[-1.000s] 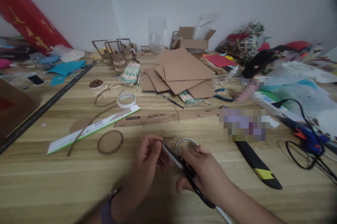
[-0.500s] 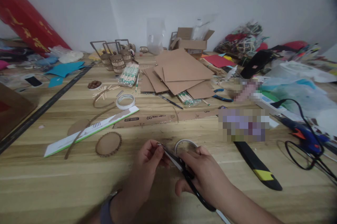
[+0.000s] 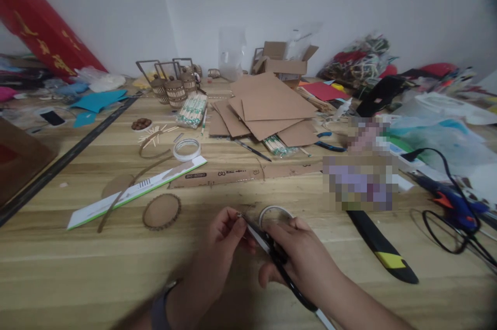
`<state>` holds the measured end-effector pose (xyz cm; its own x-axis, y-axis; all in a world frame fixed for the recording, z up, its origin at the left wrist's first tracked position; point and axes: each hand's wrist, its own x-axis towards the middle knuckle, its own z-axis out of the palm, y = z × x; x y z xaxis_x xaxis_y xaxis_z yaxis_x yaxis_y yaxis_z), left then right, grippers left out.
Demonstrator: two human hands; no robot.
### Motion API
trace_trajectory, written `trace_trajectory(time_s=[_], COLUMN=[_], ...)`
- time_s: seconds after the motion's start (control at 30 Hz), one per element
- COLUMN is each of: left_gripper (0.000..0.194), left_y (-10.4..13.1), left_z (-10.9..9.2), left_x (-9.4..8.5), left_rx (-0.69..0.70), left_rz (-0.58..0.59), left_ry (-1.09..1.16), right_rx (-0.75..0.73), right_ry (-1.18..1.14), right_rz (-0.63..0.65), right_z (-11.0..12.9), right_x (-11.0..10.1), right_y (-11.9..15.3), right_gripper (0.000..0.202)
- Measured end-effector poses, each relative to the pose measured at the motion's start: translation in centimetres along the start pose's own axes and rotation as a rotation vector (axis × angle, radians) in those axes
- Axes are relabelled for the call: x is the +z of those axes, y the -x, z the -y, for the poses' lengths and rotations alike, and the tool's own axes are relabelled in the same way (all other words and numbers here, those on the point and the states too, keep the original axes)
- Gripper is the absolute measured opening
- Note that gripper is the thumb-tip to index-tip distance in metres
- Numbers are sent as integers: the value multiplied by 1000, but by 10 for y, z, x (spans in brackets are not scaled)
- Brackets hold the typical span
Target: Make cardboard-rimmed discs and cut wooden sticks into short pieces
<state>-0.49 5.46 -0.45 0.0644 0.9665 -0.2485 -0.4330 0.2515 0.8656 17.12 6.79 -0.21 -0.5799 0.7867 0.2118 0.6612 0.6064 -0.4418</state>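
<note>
My right hand (image 3: 301, 252) grips a pair of black-handled scissors (image 3: 285, 273), whose blades point up and left toward my other hand. Thumb and fingers of my left hand (image 3: 227, 234) pinch a small piece at the blade tips; it is too small and covered to make out. Just behind my right hand lies a white ring (image 3: 275, 209), partly hidden by the fingers. To the left, a round cardboard disc (image 3: 162, 211) with a ridged edge rests on the wooden table (image 3: 116, 273). A long cardboard strip (image 3: 240, 174) with printed marks lies beyond both hands.
A white strip with a green edge (image 3: 135, 193) and a tape roll (image 3: 187, 149) lie left. Cardboard sheets (image 3: 275, 100) are stacked behind, beside small lidded baskets (image 3: 175, 93). At right are a black-and-yellow handle (image 3: 384, 250) and a blue glue gun (image 3: 452, 200) with its cord.
The view has shifted slightly, so most things sit a little further right. My left hand and the scissor tips remain together, and both hands keep nearly the same pose.
</note>
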Motion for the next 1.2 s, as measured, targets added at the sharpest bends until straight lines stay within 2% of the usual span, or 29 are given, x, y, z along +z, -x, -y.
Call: trace_trajectory(time_s=[0.23,0.43,0.53,0.67,0.83,1.03,1.2], left_gripper=[40,35,31,32,27,35,29], left_y=[0,-3,-3,-3,-9,-11,-9], left_z=[-1,2,-1,-15,-29,-27,-27], left_x=[0,-3,-2,-4,-14,-15,-12], left_rx=[-21,16,33,21,1,-100,-102], left_rz=[-15,-38,-53,-55,-36,11,52], left_ry=[-12,-59,-22,61,-122,-333,-375], right_rx=[-37,-18,18,128,205,217,206], right_ry=[6,14,-61,-284,-418,-461,-509], right_rz=[-67,-95,-55,35,117,167,203], right_z=[0,-3,-4,-3,-3,-5,-2], right_x=[3,7,4,-9,-16,-13,-16], right_y=[0,0,-2,-6,-8,-9,-10], right_gripper=[49,49,45,35,25,17,20])
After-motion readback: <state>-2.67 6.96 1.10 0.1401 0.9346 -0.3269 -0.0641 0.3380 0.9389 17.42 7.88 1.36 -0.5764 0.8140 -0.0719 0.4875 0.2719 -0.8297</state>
